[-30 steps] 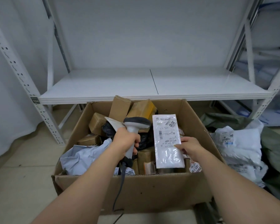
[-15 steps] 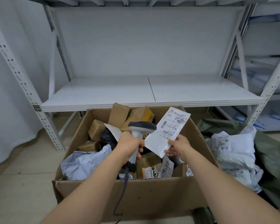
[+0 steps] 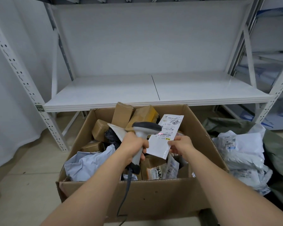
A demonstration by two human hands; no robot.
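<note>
Head view shows me first the big white steel shelf (image 3: 104, 92), its board bare, and below it the open cardboard box (image 3: 153, 198) on the floor, full of small brown parcels and soft bags. To the right of the box lies a heap of white mail bags (image 3: 240, 152). The flat white packet (image 3: 166, 137) is held in the air over the middle of the box, leaning with its top end to the right and its label (image 3: 171, 123) facing me. The scanner (image 3: 145, 127) stands just left of it, its dark head partly in front of the packet's left edge. My left hand (image 3: 134, 145) has all its fingers wrapped tight round the scanner handle. My right hand (image 3: 182, 144) pinches the lower right edge of the packet between thumb and curled fingers. A small red light (image 3: 162, 133) falls on the barcode part of the label, so I judge the scanning step is going on now. The next move, I think, calls for keeping the packet steady until it reads, then putting it somewhere, perhaps on the shelf, and picking another parcel from the box. Compared with one second ago, the packet is no longer upright but tilted, it sits higher and closer to the scanner head, and the red light is new.
</note>
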